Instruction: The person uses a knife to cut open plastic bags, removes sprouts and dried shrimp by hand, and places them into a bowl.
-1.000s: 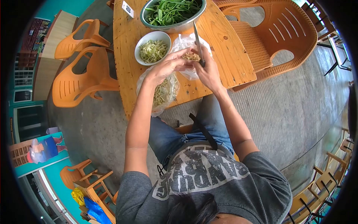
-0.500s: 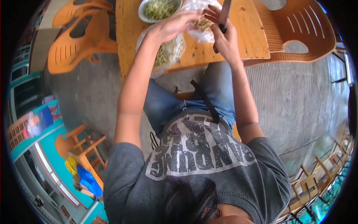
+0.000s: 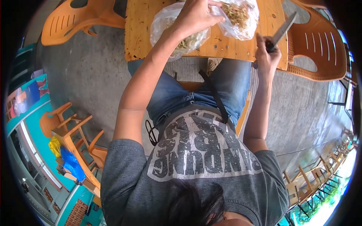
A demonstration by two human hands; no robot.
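My right hand [image 3: 268, 56], at the table's right front edge, is wrapped around the dark handle of a knife [image 3: 284, 30]. Its blade points up and to the right, away from the bags. My left hand [image 3: 198, 17] reaches over the table with thumb and forefinger spread apart, right at the edge of a clear plastic bag [image 3: 247, 32]. Brownish, stringy vegetable scraps [image 3: 235, 16] lie on that bag. Under my left wrist sits another clear plastic bag [image 3: 160, 32] with pale green, thin strands inside, partly covered by my forearm.
The wooden table [image 3: 222, 49] spans the top of the view, above my knees. An orange plastic chair [image 3: 318, 49] stands close on its right, another orange chair [image 3: 75, 22] on its left. Wooden chairs and a blue bag [image 3: 72, 164] are at lower left.
My hands have parted: the right one carried the knife right and toward me, while the left shifted right. With the view moved, the white bowl of strands has left the picture.
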